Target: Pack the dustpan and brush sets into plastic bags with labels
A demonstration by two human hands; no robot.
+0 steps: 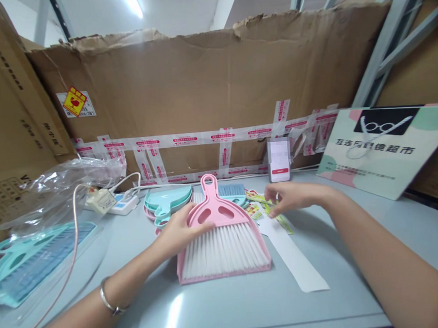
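Observation:
A pink hand brush (217,209) with white bristles sits in a pink dustpan (267,266), in front of me. My left hand (184,229) grips the set at its left side, thumb across the brush's head, other fingers mostly hidden. My right hand (286,197) hovers over some green and yellow printed cards (257,210), thumb and fingers curved and apart. Below it, a long white paper strip (297,260) lies on the table. Behind the pink set are turquoise dustpans (169,197) and a brush with blue-grey bristles (231,190).
On the left lie a wrapped turquoise dustpan set (43,259), clear plastic film (67,175), and a power strip (124,204) with a trailing cable. A phone (279,165) leans against the big carton (199,81). A printed sign board (385,149) stands at the right.

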